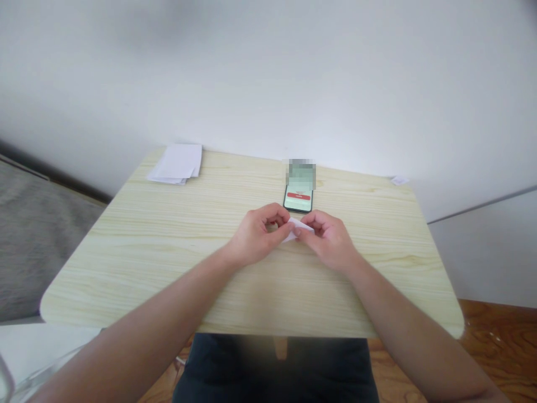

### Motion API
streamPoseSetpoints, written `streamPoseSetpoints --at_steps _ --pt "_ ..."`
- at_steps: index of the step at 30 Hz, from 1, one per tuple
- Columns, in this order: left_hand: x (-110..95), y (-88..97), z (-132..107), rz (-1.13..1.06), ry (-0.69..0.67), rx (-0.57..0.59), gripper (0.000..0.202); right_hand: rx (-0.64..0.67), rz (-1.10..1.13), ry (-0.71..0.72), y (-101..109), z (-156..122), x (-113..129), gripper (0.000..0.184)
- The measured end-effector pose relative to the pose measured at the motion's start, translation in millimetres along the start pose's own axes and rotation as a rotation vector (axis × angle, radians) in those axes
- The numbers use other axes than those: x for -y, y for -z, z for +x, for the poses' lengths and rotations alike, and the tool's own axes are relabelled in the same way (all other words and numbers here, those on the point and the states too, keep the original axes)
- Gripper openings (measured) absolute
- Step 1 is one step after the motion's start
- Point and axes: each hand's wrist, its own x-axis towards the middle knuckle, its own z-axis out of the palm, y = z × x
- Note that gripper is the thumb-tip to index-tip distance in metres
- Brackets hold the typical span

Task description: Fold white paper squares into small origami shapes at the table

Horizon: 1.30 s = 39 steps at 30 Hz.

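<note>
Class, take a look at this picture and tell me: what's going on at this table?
A person at a light wooden table pinches a small folded white paper between left hand and right hand, mid-table. A phone, screen lit, lies flat just behind the hands. A stack of white sheets sits at the far left corner, a small scrap at the far right.

Pale wood-grain table (168,246); white folded paper (298,228); white paper stack (178,162); phone (298,193) with red bar.
</note>
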Motion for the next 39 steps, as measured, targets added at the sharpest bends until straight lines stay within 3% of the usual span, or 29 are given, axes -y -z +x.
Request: streamPoseSetpoints --at_steps 8,15,24,31,39 --pt "-4.5 1.9 1.1 -0.132 0.022 0.107 0.025 0.053 -0.018 -0.054 -0.7 -0.3 3.5 0.014" --pt "-2.6 3.4 -0.7 -0.283 0.063 0.131 0.029 0.14 0.189 -0.08 4.6 2.6 6.7 0.023" --pt "-1.5 1.8 -0.5 -0.273 0.052 0.12 0.02 0.07 0.135 -0.088 0.8 1.7 4.3 0.022" --pt "-5.6 4.1 -0.9 -0.238 -0.039 0.156 0.032 0.064 0.276 -0.136 5.1 5.7 2.2 0.024" --pt "-3.5 4.3 -2.4 -0.216 -0.044 0.157 0.029 0.091 0.382 -0.218 5.2 7.8 2.2 0.022"
